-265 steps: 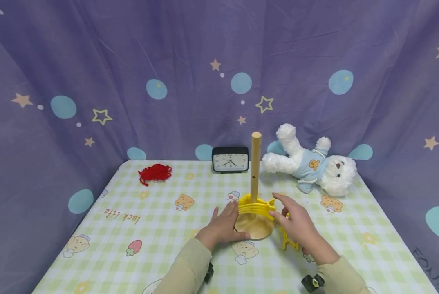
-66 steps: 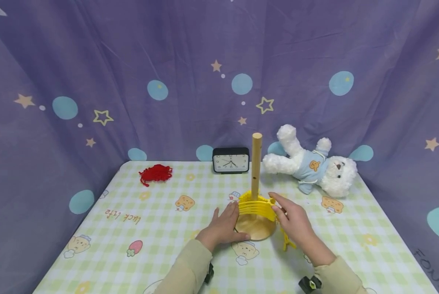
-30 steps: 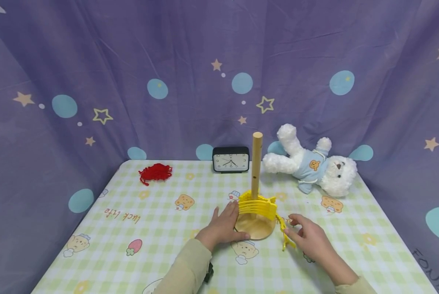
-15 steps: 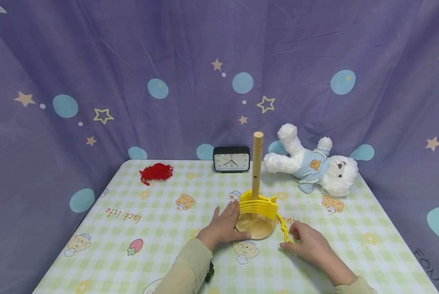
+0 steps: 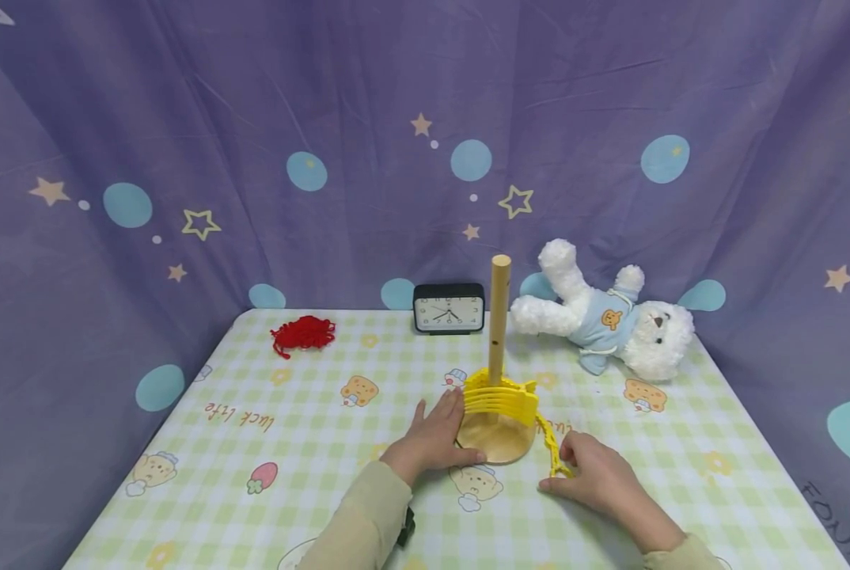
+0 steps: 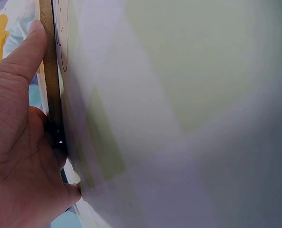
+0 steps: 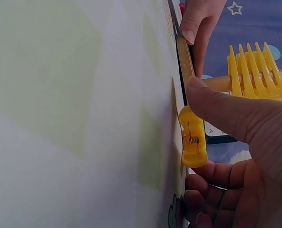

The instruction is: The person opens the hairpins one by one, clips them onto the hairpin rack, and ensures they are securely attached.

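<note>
A wooden post (image 5: 499, 317) rises upright from a round wooden base (image 5: 495, 443) near the table's middle. Low around the post sits a ribbed yellow plastic piece (image 5: 499, 402); several pointed prongs show on it in the right wrist view. My left hand (image 5: 432, 443) rests against the left side of the base, thumb out straight along its front edge. To the right of the base, my right hand (image 5: 603, 475) pinches the near end of a slim yellow plastic clip (image 5: 549, 443). In the right wrist view this clip (image 7: 194, 142), with a metal coil spring, lies between thumb and fingers at the tabletop.
A black desk clock (image 5: 449, 309) stands behind the post. To its right a white teddy bear (image 5: 610, 321) lies on its side. A heap of red yarn (image 5: 302, 336) is at the back left. A patterned cloth (image 5: 225, 380) covers the table before a purple curtain.
My right hand has left the yellow ribbed piece and moved down toward me, onto the slim yellow clip's near end. My left hand stays at the base.
</note>
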A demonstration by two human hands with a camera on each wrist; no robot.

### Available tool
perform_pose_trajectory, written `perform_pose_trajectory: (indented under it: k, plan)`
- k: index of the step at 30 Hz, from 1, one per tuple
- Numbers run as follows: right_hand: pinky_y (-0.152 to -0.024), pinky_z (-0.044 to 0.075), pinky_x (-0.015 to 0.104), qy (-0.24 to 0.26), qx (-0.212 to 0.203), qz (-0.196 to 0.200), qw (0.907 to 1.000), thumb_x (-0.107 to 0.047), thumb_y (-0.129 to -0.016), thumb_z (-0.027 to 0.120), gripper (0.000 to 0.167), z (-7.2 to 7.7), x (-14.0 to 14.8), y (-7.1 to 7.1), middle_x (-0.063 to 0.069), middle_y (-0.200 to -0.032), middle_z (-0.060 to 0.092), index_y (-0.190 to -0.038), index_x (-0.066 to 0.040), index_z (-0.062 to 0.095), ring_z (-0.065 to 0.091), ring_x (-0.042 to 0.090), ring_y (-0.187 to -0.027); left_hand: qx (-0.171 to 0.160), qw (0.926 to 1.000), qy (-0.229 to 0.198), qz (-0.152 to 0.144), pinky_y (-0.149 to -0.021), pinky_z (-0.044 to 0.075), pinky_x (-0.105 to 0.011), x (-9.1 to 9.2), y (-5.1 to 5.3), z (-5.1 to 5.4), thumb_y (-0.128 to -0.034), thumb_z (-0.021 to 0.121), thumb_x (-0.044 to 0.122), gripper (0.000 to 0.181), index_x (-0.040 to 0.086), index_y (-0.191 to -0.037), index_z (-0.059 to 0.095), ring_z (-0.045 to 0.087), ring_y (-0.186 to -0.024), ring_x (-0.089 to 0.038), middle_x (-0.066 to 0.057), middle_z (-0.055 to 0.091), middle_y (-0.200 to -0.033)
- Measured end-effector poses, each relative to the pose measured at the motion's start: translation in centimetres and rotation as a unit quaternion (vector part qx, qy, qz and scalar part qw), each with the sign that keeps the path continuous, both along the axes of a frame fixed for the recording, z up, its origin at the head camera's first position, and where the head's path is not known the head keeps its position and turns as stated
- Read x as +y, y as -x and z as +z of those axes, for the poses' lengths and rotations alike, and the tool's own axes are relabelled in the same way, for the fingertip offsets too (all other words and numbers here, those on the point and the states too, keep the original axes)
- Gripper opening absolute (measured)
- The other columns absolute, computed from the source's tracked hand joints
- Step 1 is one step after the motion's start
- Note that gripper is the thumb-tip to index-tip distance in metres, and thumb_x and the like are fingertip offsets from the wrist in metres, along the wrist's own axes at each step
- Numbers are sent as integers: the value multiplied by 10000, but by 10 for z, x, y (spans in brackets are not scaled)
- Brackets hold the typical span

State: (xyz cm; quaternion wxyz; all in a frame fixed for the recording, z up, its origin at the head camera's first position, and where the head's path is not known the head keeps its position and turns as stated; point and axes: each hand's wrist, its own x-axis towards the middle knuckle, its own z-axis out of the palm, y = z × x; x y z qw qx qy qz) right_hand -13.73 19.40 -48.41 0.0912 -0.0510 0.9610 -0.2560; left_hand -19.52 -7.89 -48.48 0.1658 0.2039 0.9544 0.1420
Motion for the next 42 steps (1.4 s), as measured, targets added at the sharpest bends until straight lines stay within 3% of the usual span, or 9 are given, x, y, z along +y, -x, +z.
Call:
perform_pose_trajectory:
  k: [20,32,42]
  plan:
    - [-569,349,325,-222,270,122,9993,-490,-628,875,510,-1,0,0,-14,-750,450,-758,-157,512,412,152,-653,-30,9999,-148,45,-1173,-4,-533,0,0,2,-827,615,675,1077,61,-1567,130,52,-1495,-192,-57,52,-1637]
    - [-553,320,302,-13,328,-163,9993,-446,-654,871,483,0,2,-1,-16,-687,442,-748,-155,499,405,143,-624,-42,9999,-115,58,-1175,10,-529,0,-1,3,-827,627,662,1067,63,-1566,146,61,-1495,-190,-61,68,-1637]
    - [-543,349,305,195,500,-415,9977,-387,-754,826,373,4,9,3,-28,-664,471,-883,-139,580,419,144,-592,-34,9999,-94,50,-1174,7,-533,1,-2,3,-833,620,662,1061,65,-1567,140,59,-1495,-192,-58,58,-1637]
